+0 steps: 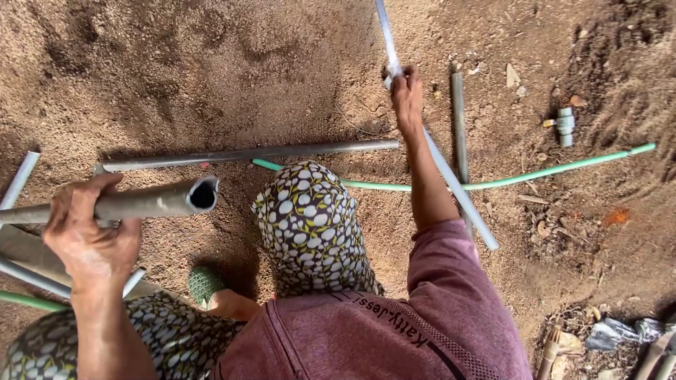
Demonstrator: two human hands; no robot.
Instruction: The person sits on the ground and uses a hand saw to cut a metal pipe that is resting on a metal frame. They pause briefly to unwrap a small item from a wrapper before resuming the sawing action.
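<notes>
Over bare sandy ground (211, 77), two pipes are held at once by a crouching person in a maroon top and patterned trousers. The left hand (91, 236) is wrapped fully round a thick grey pipe (151, 201), whose open end points toward the middle of the view, just above the knee; the right hand (407, 95) is closed round a thin pale pipe (451, 179), which runs from the top edge down past the forearm to a free end beside the sleeve. The step in hand appears to be a sorting or matching of pipe lengths, both pieces being lifted clear of the ground; a next move would seemingly call for one pipe to be steadied while the other is brought to it or laid down, the long thin piece being likely to swing. On the ground lie a long grey pipe (246, 154), a green hose (535, 174), a short upright-lying pipe (459, 119) and a small pale fitting (565, 125). The thin pipe's upper end and the thick pipe's rear are cut off, and the litter at the lower right corner cannot be made out.
</notes>
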